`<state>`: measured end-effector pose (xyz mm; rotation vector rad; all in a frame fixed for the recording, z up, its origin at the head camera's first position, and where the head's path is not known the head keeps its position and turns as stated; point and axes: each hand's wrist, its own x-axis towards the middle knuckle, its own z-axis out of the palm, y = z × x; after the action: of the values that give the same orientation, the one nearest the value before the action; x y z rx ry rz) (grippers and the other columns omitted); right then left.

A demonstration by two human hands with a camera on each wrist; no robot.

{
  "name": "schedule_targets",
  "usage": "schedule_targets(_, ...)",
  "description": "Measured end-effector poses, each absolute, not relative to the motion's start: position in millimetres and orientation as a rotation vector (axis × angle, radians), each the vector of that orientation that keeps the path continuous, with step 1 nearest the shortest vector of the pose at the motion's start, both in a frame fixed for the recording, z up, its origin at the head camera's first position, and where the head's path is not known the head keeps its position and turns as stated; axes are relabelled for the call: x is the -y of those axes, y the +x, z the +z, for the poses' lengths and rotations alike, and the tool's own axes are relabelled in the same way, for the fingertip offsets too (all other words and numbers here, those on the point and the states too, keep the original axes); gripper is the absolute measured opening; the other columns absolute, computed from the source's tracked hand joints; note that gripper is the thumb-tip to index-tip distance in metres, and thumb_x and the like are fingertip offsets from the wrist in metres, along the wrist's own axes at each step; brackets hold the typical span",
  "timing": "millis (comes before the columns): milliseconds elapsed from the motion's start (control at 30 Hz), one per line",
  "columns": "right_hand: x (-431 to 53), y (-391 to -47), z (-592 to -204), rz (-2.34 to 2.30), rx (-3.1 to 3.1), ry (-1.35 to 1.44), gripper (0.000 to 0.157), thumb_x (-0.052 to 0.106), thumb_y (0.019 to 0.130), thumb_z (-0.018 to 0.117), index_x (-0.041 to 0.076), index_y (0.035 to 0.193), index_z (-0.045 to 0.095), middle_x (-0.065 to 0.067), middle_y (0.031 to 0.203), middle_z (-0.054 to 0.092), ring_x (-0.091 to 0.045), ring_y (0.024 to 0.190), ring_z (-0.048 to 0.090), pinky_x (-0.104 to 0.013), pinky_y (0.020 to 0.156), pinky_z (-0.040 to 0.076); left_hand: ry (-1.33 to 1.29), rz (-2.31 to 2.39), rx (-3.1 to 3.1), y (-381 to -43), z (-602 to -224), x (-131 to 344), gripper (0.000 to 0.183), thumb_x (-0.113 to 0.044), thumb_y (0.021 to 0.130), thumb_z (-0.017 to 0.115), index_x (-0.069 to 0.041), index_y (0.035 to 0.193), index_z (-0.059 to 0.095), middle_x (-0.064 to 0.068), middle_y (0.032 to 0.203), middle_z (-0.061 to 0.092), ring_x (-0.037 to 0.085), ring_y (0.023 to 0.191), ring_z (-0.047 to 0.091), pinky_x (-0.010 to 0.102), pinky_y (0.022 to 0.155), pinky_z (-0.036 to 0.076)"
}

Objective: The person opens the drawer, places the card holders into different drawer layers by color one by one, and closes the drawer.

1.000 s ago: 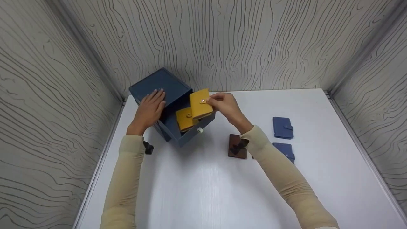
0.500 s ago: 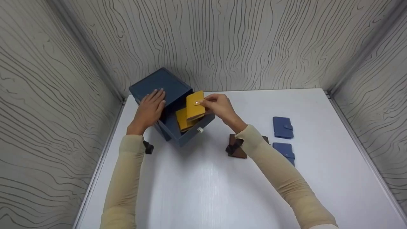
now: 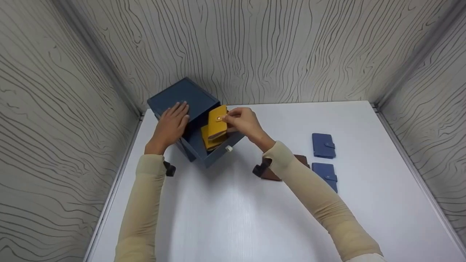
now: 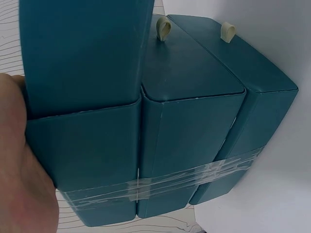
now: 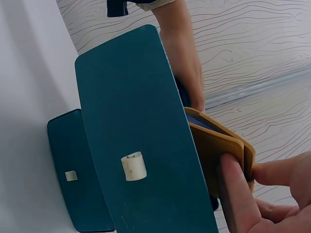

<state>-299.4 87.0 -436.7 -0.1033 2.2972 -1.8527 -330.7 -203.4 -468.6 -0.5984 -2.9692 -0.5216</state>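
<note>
My left hand [image 3: 169, 125] rests flat, fingers spread, on top of a dark blue drawer box [image 3: 187, 92]. The box's top drawer [image 3: 214, 157] is pulled out toward the lower right. Between thumb and fingers, my right hand [image 3: 245, 123] pinches a yellow snap-strap wallet [image 3: 216, 127] upright over that drawer. Inside lies a second yellow wallet [image 3: 206, 141], partly covered by the held one. The right wrist view shows the held wallet [image 5: 214, 145] partly behind the drawer front [image 5: 131, 107], which has a cream pull loop [image 5: 133, 166].
Two blue wallets [image 3: 323, 145] lie on the white table [image 3: 233, 218] to the right. Brown wallets [image 3: 301, 160] are partly hidden under my right forearm. Clear tape [image 4: 165, 184] bands the stacked drawers, seen in the left wrist view. Wood-patterned panels [image 3: 255, 51] wall the table.
My right hand has moved left and slightly down, carrying the yellow wallet further over the drawer and turning it more edge-on. The left hand and box have stayed put.
</note>
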Motion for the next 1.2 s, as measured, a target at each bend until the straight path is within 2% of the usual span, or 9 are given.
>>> schedule_targets(133,-80,-299,-437,-1.808,-2.325,-0.162,0.026,0.016,0.104,0.07,-0.002,0.123,0.073,-0.018,0.119,0.075,-0.026,0.102,0.079,-0.031,0.082,0.067,-0.596,-0.531,2.965,-330,-469,203,0.056,-0.036,0.119,0.03,-0.011,0.168,0.032,0.009,0.177,0.028,0.031,0.166,0.021,0.054,0.137,0.012)
schedule_targets(400,-75,-297,-441,-1.63,-2.421,-0.241,0.032,0.007,0.105,0.063,-0.004,0.135,0.069,-0.02,0.123,0.076,-0.027,0.099,0.079,-0.031,0.084,0.067,-0.605,-0.544,2.961,-330,-470,204,0.056,-0.037,0.119,0.031,-0.011,0.168,0.033,0.008,0.177,0.028,0.031,0.166,0.021,0.054,0.137,0.012)
schedule_targets(633,-77,-297,-441,-1.602,-2.484,-0.317,0.027,0.007,0.106,0.063,-0.005,0.128,0.072,-0.022,0.117,0.077,-0.032,0.1,0.079,-0.036,0.087,0.067,-0.602,-0.544,2.959,-330,-469,204,0.056,-0.037,0.119,0.031,-0.011,0.168,0.033,0.008,0.177,0.028,0.031,0.166,0.021,0.054,0.137,0.012)
schedule_targets(1033,-80,-294,-444,-1.647,-2.49,-0.33,0.021,0.006,0.105,0.065,-0.006,0.119,0.076,-0.018,0.105,0.079,-0.027,0.088,0.079,-0.036,0.081,0.068,-0.594,-0.561,2.962,-328,-470,204,0.056,-0.038,0.119,0.031,-0.012,0.168,0.033,0.007,0.177,0.028,0.03,0.167,0.02,0.053,0.137,0.011)
schedule_targets(1200,-82,-294,-445,-1.686,-2.487,-0.298,0.017,0.006,0.105,0.065,-0.004,0.112,0.077,-0.016,0.098,0.078,-0.02,0.079,0.077,-0.032,0.075,0.068,-0.602,-0.556,2.953,-329,-470,204,0.056,-0.038,0.118,0.031,-0.011,0.168,0.033,0.007,0.177,0.029,0.03,0.167,0.02,0.053,0.137,0.012)
